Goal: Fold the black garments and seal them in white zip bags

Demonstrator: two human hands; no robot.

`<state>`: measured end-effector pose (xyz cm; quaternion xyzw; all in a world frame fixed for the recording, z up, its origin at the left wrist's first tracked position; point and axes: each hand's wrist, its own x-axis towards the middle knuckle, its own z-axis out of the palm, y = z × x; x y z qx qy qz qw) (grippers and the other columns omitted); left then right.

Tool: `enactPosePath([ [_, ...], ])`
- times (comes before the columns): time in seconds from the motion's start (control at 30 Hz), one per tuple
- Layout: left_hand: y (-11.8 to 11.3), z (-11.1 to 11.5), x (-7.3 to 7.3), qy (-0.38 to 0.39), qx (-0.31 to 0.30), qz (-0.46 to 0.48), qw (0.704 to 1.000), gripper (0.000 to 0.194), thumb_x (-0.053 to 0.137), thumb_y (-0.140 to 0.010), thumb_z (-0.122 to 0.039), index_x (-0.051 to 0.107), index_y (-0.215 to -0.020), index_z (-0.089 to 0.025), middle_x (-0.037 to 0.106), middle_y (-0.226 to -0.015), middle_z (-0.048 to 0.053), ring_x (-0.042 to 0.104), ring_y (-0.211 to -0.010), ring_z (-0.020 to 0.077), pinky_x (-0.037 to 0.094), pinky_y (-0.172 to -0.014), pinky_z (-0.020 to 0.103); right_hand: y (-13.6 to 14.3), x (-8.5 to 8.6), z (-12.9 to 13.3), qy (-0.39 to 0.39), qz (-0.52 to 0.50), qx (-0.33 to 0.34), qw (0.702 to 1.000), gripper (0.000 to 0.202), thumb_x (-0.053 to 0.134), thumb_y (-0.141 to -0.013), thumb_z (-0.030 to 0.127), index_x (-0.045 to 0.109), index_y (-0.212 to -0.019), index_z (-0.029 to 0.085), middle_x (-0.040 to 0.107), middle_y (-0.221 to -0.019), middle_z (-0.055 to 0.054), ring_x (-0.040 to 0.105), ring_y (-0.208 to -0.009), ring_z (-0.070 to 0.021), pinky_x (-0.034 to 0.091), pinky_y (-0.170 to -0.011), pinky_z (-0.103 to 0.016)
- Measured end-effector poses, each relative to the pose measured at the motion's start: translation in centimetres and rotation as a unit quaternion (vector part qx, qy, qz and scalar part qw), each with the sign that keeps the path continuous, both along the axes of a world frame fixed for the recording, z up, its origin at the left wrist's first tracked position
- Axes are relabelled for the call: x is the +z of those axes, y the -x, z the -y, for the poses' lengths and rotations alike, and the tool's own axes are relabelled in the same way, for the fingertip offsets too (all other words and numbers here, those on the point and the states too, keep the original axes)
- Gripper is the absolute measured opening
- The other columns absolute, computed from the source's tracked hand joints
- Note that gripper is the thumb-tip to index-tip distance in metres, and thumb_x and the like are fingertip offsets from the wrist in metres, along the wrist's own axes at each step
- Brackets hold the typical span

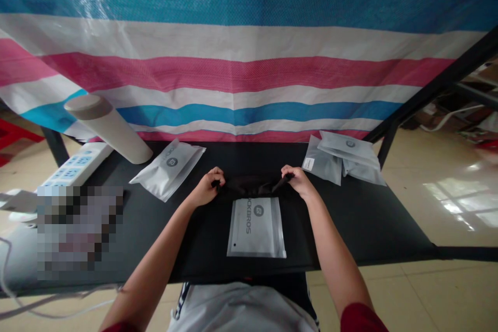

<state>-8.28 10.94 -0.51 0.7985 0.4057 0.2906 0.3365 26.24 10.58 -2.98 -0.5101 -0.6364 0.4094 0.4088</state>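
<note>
My left hand [209, 187] and my right hand [298, 180] each grip one end of a dark piece of cloth [249, 184]. It hangs stretched between them just above the black table, and its exact kind is hard to make out against the dark surface. The fingers of both hands are closed around its edges. Directly below the cloth lies a flat, frosted zip bag [257, 228] with a printed logo and lettering, close to the table's front edge. The cloth covers or borders the bag's far edge.
At left, a filled frosted bag [169, 170] lies near a tilted white bottle [111, 129] and a power strip [80, 168]. Several more frosted bags [346, 158] overlap at the right. A striped tarp [241, 72] rises behind the black table [350, 223]; cables [58, 298] hang at the left front.
</note>
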Motion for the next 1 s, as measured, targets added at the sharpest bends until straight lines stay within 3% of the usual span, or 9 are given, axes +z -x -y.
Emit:
enactPosePath([
  [0.2,0.3,0.2,0.4,-0.042,0.015,0.012,0.999,0.012,0.045,-0.063,-0.007,0.051,-0.059,-0.017,0.047,-0.087,0.004,0.052,-0.085,0.0167,0.046,-0.082,0.032,-0.2,-0.1,0.1,-0.03,-0.013,0.001,0.999,0.004,0.059,-0.065,0.02,0.057,-0.063,0.018,0.058,-0.082,-0.002,0.057,-0.078,-0.0173,0.043,-0.07,-0.028],
  [0.3,0.1,0.9,1.3,-0.03,-0.001,0.0,1.0,0.007,0.054,-0.07,-0.015,0.057,-0.076,-0.017,0.052,-0.106,0.007,0.054,-0.099,0.0208,0.045,-0.092,0.035,0.0,-0.1,0.1,-0.061,-0.006,-0.019,0.998,0.002,0.057,-0.065,0.018,0.057,-0.065,0.019,0.061,-0.087,-0.004,0.059,-0.084,-0.0195,0.045,-0.074,-0.031],
  [0.43,-0.7,2.0,2.0,-0.028,-0.047,-0.026,0.998,0.039,0.072,-0.067,-0.028,0.052,-0.1,-0.02,0.049,-0.126,0.011,0.052,-0.115,0.0252,0.044,-0.1,0.037,0.2,-0.2,0.1,-0.091,-0.016,-0.043,0.995,0.006,0.055,-0.064,0.015,0.053,-0.063,0.02,0.061,-0.093,-0.005,0.062,-0.094,-0.0222,0.048,-0.081,-0.035],
  [0.53,-1.2,2.3,1.8,-0.053,-0.034,-0.057,0.996,0.037,0.07,-0.067,-0.023,0.05,-0.098,-0.021,0.048,-0.127,0.01,0.054,-0.114,0.0237,0.046,-0.097,0.036,0.0,-0.2,0.0,-0.1,-0.029,-0.064,0.993,0.009,0.055,-0.066,0.014,0.052,-0.061,0.021,0.061,-0.095,-0.005,0.063,-0.099,-0.0237,0.049,-0.086,-0.037],
  [0.67,-1.3,1.9,1.2,-0.081,-0.003,-0.06,0.995,0.012,0.059,-0.078,-0.018,0.047,-0.076,-0.02,0.052,-0.125,0.007,0.057,-0.109,0.0205,0.048,-0.091,0.032,-0.5,-0.1,0.1,-0.133,0.074,-0.06,0.987,0.019,0.048,-0.068,0.007,0.06,-0.06,0.021,0.063,-0.102,-0.007,0.062,-0.105,-0.0243,0.048,-0.09,-0.039],
  [0.87,-1.0,1.6,1.1,-0.094,0.032,-0.096,0.99,0.021,0.062,-0.082,-0.028,0.047,-0.069,-0.019,0.053,-0.123,0.007,0.06,-0.101,0.0205,0.049,-0.085,0.032,-0.4,-0.1,0.2,-0.127,0.265,-0.046,0.955,0.036,0.043,-0.07,0.001,0.071,-0.069,0.023,0.06,-0.129,-0.004,0.056,-0.115,-0.0249,0.044,-0.101,-0.044],
  [1.0,-1.1,2.0,1.6,-0.083,0.017,-0.135,0.987,0.029,0.073,-0.07,-0.039,0.054,-0.08,-0.02,0.05,-0.123,0.008,0.06,-0.099,0.0228,0.051,-0.083,0.033,-0.3,0.2,0.4,-0.121,0.298,-0.067,0.944,0.034,0.044,-0.081,0.01,0.076,-0.084,0.022,0.05,-0.143,-0.004,0.047,-0.13,-0.0273,0.035,-0.112,-0.046],
])
